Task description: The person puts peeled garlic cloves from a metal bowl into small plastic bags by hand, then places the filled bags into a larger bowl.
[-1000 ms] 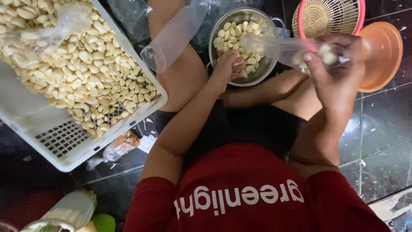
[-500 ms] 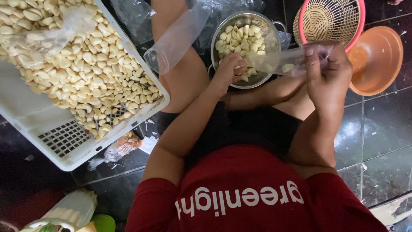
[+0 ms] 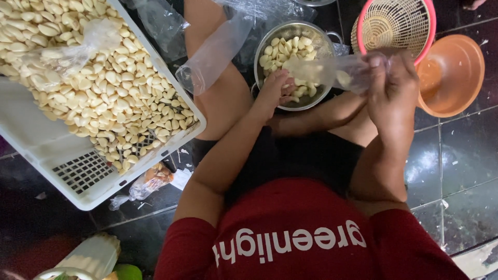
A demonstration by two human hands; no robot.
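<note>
My right hand (image 3: 391, 85) is closed around the neck of a clear plastic bag (image 3: 332, 70) held over the metal bowl (image 3: 274, 41) of peeled garlic cloves (image 3: 282, 49). My left hand (image 3: 277, 88) dips into the bowl, seemingly curled around cloves, though its grip is blurred.

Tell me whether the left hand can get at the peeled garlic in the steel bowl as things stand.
Probably yes. The left hand already rests at the rim of the steel bowl, fingers among the garlic cloves; the clear bag in the right hand lies alongside, not blocking.
</note>
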